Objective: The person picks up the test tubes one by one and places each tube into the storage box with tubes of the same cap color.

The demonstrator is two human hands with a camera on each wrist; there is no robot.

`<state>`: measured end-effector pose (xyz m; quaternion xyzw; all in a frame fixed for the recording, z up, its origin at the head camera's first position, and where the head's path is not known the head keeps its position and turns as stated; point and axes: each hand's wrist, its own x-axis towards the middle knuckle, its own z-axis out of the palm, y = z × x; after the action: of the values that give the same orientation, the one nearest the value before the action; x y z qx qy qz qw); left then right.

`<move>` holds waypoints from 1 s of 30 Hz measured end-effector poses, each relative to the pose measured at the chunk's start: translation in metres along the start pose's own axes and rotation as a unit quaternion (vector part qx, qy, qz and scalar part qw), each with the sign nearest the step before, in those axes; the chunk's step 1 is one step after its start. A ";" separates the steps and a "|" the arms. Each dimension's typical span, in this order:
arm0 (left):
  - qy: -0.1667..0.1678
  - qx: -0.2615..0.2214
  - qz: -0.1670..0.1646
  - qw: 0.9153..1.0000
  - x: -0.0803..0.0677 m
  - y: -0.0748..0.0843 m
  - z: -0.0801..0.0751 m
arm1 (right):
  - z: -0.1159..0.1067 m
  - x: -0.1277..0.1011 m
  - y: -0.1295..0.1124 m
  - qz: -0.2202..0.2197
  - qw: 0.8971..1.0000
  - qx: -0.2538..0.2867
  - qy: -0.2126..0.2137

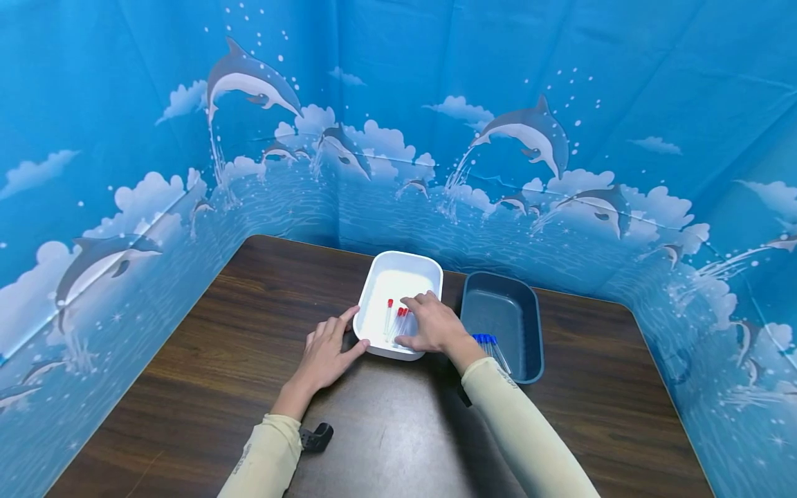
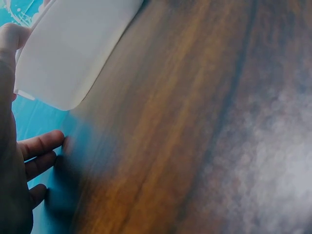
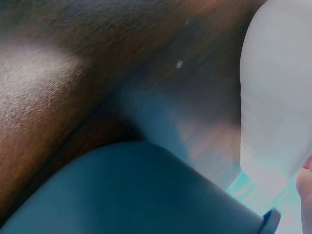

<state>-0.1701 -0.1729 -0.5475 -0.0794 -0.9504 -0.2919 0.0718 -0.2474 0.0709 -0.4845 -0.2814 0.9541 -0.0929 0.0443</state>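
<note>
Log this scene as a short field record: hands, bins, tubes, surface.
left hand: fingers straight, rests against the near left corner of the white bin
right hand: reaches into the white bin, on the red-capped tubes; whether it grips them cannot be told
blue bin: right of the white bin, holds blue-capped tubes at its near end
table: dark wood, bears both bins
black clip: on the table, beside the left sleeve
</note>
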 end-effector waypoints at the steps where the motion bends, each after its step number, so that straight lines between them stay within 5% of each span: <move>1: 0.000 0.000 0.000 1.000 0.000 0.000 0.000 | 0.000 0.001 -0.001 -0.001 1.000 0.000 -0.004; 30: -0.003 -0.001 -0.002 1.000 0.000 0.000 -0.001 | 0.003 0.012 -0.009 0.010 0.998 -0.037 -0.052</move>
<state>-0.1698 -0.1733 -0.5466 -0.0782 -0.9505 -0.2930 0.0677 -0.2520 0.0564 -0.4860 -0.2775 0.9561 -0.0420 0.0843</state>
